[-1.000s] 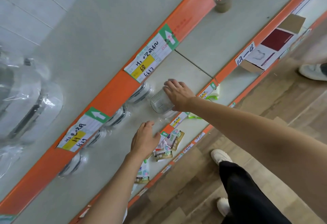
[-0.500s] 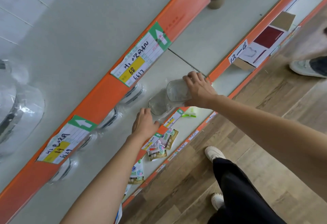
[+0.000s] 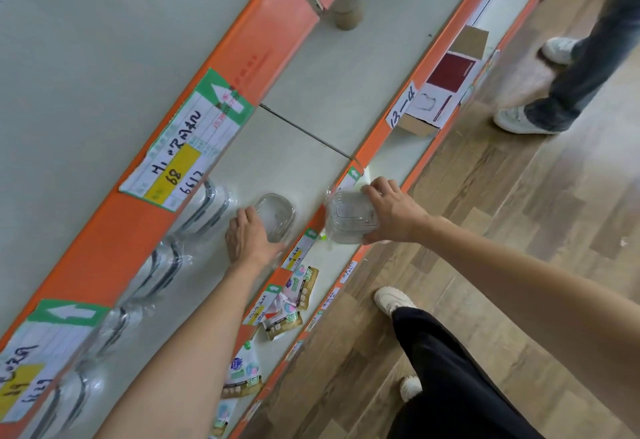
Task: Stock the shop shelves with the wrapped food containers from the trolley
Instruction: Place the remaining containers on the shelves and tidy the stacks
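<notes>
The right hand (image 3: pixel 389 211) holds a clear wrapped container (image 3: pixel 349 216) by its side, thumb and fingers curled round the body, and carries it just off the orange front edge (image 3: pixel 317 220) of the middle shelf (image 3: pixel 294 147), over the gap above the lower shelf. The left hand (image 3: pixel 247 237) rests on the middle shelf with its fingers laid against a second clear container (image 3: pixel 275 211); whether those fingers merely touch it or grip it is hard to tell, though they look fairly straight. Behind that container a row of wrapped containers (image 3: pixel 204 210) runs along the back of the shelf, under the price label (image 3: pixel 183 158). The step in hand appears to be placing the carried container next to the one on the shelf. To do it well, the left hand probably ought to nudge its container back toward the row so that a bare spot opens at the front. The right hand then needs to lift its container clear of the orange edge, level it, and set it flat beside the other. The wrap looks slippery, so a firm side grip until the base sits seems wise. Small sachets (image 3: pixel 298 296) lie on the shelf below.
</notes>
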Demonstrator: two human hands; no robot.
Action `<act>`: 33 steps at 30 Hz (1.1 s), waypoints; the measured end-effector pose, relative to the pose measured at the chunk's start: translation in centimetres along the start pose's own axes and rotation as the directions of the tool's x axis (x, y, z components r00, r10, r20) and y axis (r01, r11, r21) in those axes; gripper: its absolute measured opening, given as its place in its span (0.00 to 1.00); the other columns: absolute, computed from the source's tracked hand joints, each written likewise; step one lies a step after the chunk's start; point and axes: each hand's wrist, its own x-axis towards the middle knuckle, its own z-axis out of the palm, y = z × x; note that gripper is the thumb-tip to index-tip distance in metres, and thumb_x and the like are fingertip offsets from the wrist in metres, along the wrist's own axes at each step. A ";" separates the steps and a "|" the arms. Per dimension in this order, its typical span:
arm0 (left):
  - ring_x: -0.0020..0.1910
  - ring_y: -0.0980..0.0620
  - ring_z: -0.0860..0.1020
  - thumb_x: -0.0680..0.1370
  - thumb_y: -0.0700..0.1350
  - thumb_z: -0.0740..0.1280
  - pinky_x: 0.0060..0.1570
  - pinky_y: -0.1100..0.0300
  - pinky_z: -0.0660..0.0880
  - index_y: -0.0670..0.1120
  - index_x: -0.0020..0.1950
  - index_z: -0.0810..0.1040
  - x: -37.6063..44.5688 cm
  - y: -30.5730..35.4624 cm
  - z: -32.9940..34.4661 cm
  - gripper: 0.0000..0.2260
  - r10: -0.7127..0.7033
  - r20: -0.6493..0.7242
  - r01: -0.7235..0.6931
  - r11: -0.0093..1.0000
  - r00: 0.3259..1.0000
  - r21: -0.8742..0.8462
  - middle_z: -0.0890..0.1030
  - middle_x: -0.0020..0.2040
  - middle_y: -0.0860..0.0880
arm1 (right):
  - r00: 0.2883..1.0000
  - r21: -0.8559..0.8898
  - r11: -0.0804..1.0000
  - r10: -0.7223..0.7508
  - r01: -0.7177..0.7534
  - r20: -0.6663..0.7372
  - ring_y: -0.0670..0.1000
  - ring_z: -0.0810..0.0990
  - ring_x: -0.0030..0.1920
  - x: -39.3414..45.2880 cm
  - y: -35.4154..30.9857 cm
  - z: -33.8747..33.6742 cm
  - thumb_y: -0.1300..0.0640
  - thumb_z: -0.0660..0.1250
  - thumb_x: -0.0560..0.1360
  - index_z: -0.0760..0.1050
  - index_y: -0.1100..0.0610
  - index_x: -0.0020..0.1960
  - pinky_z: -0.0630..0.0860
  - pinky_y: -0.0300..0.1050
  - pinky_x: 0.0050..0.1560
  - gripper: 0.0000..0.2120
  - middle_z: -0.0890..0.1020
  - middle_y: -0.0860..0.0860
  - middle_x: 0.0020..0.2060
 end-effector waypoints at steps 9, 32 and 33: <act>0.65 0.45 0.65 0.67 0.58 0.75 0.61 0.53 0.67 0.43 0.69 0.61 -8.7 -4.2 -1.1 0.40 0.027 -0.056 -0.025 0.999 0.998 0.037 0.65 0.67 0.44 | 0.996 -0.061 0.995 -0.077 0.080 0.044 0.56 0.63 0.63 -3.6 -4.6 0.6 0.40 0.76 0.63 0.60 0.59 0.70 0.70 0.53 0.59 0.45 0.64 0.56 0.62; 0.55 0.47 0.65 0.56 0.66 0.63 0.58 0.54 0.64 0.43 0.65 0.73 -35.7 -15.2 -17.7 0.42 -0.146 -0.756 -0.094 0.960 0.638 -0.264 0.71 0.56 0.43 | 0.742 -0.127 0.772 -0.635 0.623 -0.216 0.54 0.69 0.55 -18.1 -25.4 -13.2 0.34 0.75 0.58 0.70 0.57 0.59 0.68 0.52 0.60 0.40 0.68 0.51 0.52; 0.56 0.47 0.65 0.56 0.66 0.63 0.59 0.53 0.64 0.43 0.66 0.72 -36.3 -15.8 -18.7 0.43 -0.157 -0.765 -0.093 0.958 0.624 -0.272 0.71 0.57 0.43 | 0.717 -0.135 0.752 -0.656 0.645 -0.235 0.54 0.70 0.56 -18.3 -26.4 -14.4 0.31 0.73 0.57 0.70 0.57 0.60 0.69 0.51 0.60 0.42 0.68 0.50 0.51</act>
